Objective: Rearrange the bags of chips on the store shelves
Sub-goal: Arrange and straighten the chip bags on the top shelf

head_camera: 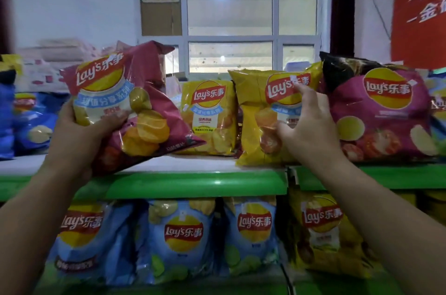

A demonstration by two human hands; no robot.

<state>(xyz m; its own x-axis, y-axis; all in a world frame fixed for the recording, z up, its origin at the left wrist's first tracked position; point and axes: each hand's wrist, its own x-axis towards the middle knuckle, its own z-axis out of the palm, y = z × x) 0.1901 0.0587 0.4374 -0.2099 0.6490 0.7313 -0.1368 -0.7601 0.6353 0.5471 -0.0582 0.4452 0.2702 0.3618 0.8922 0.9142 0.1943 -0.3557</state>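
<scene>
My left hand [79,130] gripped a tilted red chip bag [125,101] above the top shelf [193,183]; my right hand [306,126] rested open-fingered against an upright yellow bag [260,111] there

Top shelf [193,183]: green edge, white surface. Bags: maroon bag [135,104], red-and-yellow logo, at 9 o'clock; two yellow bags [212,116] centre; magenta bag [379,111], tomato print, at 3 o'clock. Light-blue bags [181,241] with green slices at 6 o'clock. Red banner [420,10], white lettering, at 1 o'clock.
</scene>
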